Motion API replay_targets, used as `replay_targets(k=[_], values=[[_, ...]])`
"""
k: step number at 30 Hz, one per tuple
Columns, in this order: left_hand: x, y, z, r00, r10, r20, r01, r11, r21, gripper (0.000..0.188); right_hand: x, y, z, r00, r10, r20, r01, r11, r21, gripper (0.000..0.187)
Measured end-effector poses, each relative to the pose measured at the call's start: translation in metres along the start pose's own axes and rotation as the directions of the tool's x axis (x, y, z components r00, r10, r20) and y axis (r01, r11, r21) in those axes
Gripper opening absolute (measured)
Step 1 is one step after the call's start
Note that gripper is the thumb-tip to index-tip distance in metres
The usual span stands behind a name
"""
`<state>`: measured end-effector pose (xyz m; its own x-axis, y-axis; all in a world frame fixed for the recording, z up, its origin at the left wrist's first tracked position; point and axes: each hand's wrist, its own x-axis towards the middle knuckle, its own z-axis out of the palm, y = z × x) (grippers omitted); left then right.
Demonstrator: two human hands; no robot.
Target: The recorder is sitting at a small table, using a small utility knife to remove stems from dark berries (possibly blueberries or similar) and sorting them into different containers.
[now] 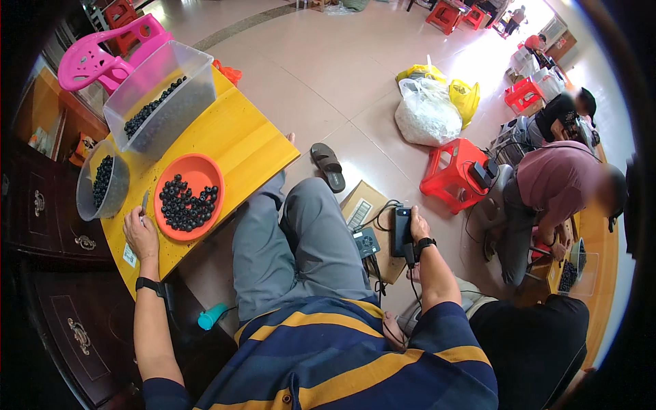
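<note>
My left hand (141, 236) rests on the yellow table's (249, 140) near left edge, fingers curled round something whose narrow grey, blade-like end (145, 199) sticks out ahead. Right of it is an orange plate (212, 176) with small black round pieces (186, 208), too small to name. A round clear tub (117, 195) and a large clear bin (193, 92) hold more black pieces. My right hand (419, 227) grips a black phone-like device (402, 231) with a cable, above a cardboard box (352, 198). A small dark unit (367, 241) with a fan grille lies on that box.
A pink plastic chair (147, 34) stands behind the bin. On the floor are a sandal (326, 164), stuffed plastic bags (427, 113) and a red stool (444, 174) carrying black adapters. Co-workers sit along the right, the nearest in a pink shirt (557, 174). A teal cup-like object (212, 316) lies below the table.
</note>
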<state>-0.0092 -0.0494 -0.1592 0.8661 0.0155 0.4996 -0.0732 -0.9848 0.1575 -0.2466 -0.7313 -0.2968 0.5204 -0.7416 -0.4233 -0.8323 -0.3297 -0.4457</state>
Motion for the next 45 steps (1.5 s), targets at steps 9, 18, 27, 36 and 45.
replay_targets(k=[9,18,27,36,45], values=[[0.003,0.007,0.002,0.998,-0.052,0.043,0.051,0.999,0.004,0.023,-0.014,0.033,0.013,0.989,0.145,0.032,-0.148,0.956,0.252,0.083],[-0.005,0.002,-0.021,0.997,-0.083,0.004,0.082,0.996,0.044,0.023,-0.031,0.020,0.027,0.884,-0.024,0.466,-0.334,0.666,0.667,0.088],[-0.007,0.001,-0.018,0.993,-0.116,-0.008,0.116,0.991,0.066,0.022,-0.015,0.040,0.029,0.913,-0.050,0.405,-0.267,0.678,0.685,0.100],[0.001,0.016,-0.005,0.990,-0.140,0.029,0.139,0.989,0.046,0.020,0.025,0.084,0.017,0.889,-0.043,0.456,-0.301,0.695,0.653,0.103],[-0.001,0.017,-0.010,0.994,-0.094,-0.050,0.096,0.994,0.042,0.016,0.007,0.066,0.021,0.905,-0.173,0.389,-0.161,0.707,0.689,0.118]])
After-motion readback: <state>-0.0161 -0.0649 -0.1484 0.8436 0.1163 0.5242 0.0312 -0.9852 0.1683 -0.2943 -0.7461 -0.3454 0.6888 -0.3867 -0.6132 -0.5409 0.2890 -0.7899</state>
